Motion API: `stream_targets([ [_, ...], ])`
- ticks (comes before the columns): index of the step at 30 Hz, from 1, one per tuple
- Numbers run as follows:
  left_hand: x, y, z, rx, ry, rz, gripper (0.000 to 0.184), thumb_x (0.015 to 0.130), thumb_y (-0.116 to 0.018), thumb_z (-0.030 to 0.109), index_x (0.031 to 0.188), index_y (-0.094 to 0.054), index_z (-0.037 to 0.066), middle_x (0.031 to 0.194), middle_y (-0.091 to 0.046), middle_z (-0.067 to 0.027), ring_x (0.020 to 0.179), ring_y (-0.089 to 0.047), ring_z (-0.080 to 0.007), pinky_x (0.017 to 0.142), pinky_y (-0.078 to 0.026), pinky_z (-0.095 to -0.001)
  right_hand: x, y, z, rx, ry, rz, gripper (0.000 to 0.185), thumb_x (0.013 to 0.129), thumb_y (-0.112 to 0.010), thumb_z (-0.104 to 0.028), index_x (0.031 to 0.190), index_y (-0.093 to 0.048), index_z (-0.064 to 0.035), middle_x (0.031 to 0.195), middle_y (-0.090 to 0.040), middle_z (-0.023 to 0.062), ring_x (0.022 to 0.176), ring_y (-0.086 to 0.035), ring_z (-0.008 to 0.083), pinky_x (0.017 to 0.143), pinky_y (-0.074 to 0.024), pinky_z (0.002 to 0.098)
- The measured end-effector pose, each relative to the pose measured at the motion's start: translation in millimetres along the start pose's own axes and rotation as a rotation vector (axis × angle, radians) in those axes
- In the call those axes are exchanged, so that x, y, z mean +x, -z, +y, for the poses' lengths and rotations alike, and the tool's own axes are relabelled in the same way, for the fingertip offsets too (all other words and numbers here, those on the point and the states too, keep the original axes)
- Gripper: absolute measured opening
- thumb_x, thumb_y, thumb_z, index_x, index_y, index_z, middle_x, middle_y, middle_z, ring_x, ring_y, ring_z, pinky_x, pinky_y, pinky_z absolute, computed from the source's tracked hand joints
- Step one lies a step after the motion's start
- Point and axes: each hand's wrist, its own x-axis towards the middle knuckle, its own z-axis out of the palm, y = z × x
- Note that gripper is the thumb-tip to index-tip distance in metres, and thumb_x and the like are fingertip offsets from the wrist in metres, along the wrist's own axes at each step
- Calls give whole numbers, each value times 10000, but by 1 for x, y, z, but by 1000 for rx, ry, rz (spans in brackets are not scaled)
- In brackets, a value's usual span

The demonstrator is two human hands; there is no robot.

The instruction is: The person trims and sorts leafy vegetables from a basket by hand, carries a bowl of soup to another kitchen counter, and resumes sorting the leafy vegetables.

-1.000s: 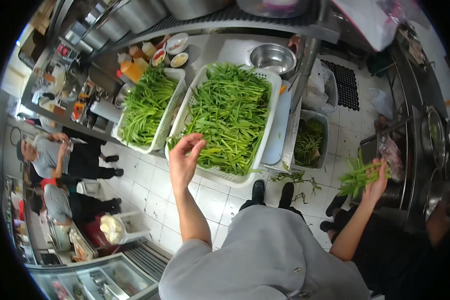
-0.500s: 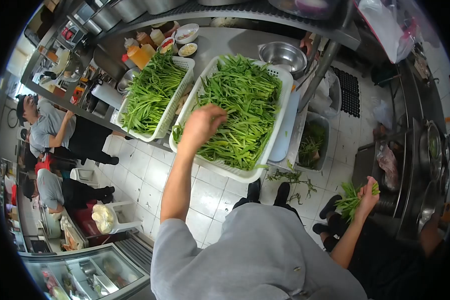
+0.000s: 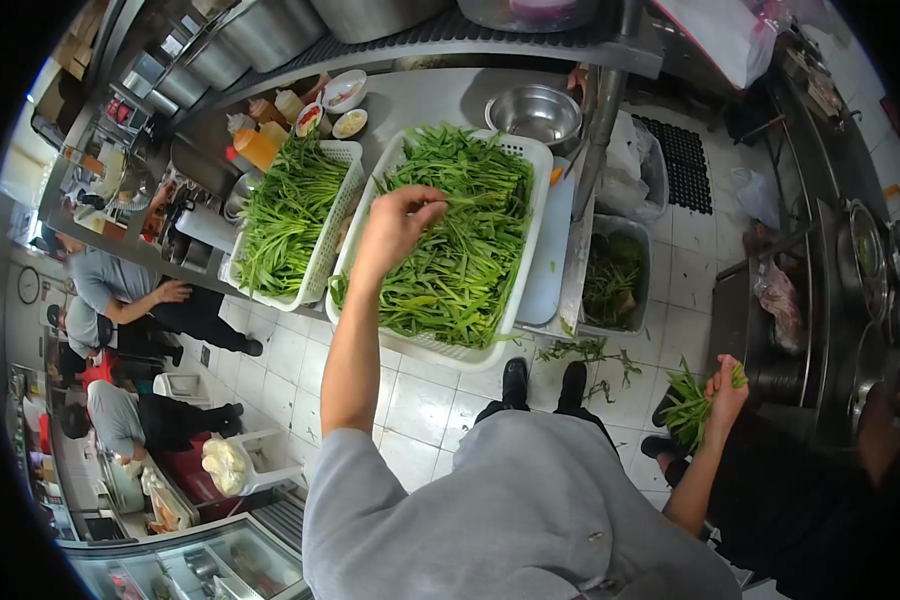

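Note:
A white perforated basket [image 3: 527,262] heaped with long-stemmed leafy greens, which look like water spinach [image 3: 460,270], stands on the steel counter in front of me. My left hand [image 3: 402,228] is over its left half, thumb and fingertips pinched together at the leaves. A thin stem seems to be between them, though it blends with the pile. Low on the right, away from the counter, my right hand [image 3: 727,392] is closed around a bunch of the same greens [image 3: 687,405], leaves pointing left. A second white basket [image 3: 332,225] of greens sits left of the first.
A steel bowl [image 3: 535,112] and a pale blue board [image 3: 550,255] are right of the basket. Sauce bottles [image 3: 258,148] and small bowls stand behind. Below is a bin [image 3: 615,285] with greens. Fallen leaves [image 3: 595,355] lie near my feet. Co-workers [image 3: 120,285] stand left; another person in black [image 3: 800,500] is close right.
My left hand has moved farther over the basket, away from me. My right hand still grips its bunch. The view has shifted, and a co-worker at left has lowered an arm.

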Motion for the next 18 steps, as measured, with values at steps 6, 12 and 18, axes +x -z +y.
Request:
stream_targets([
  [6, 19, -29, 75, -322, 37, -193, 210, 914, -676, 95, 1084, -694, -25, 889, -712, -61, 803, -670, -111, 705, -520, -245, -8, 13, 3, -11, -17, 136, 184, 960, -651, -231, 915, -636, -53, 594, -393, -65, 478, -379, 33, 434, -269, 221],
  [12, 58, -135, 103, -179, -61, -464, 316, 890, -687, 107, 1194, -661, 21, 1088, -711, -120, 1059, -666, -215, 874, -531, -323, 0, 4, 20, 2, -36, 58, 188, 971, -627, -199, 991, -653, -14, 634, -471, -37, 507, -424, 52, 456, -303, 220],
  [18, 29, -148, 96, 24, -314, -369, 322, 886, -693, 131, 1200, -664, 61, 1232, -658, -144, 1115, -638, -271, 947, -509, -372, 6, 41, 81, 135, -30, 17, 269, 1009, -575, -218, 1142, -605, 14, 647, -489, -2, 541, -455, 78, 533, -395, 222],
])
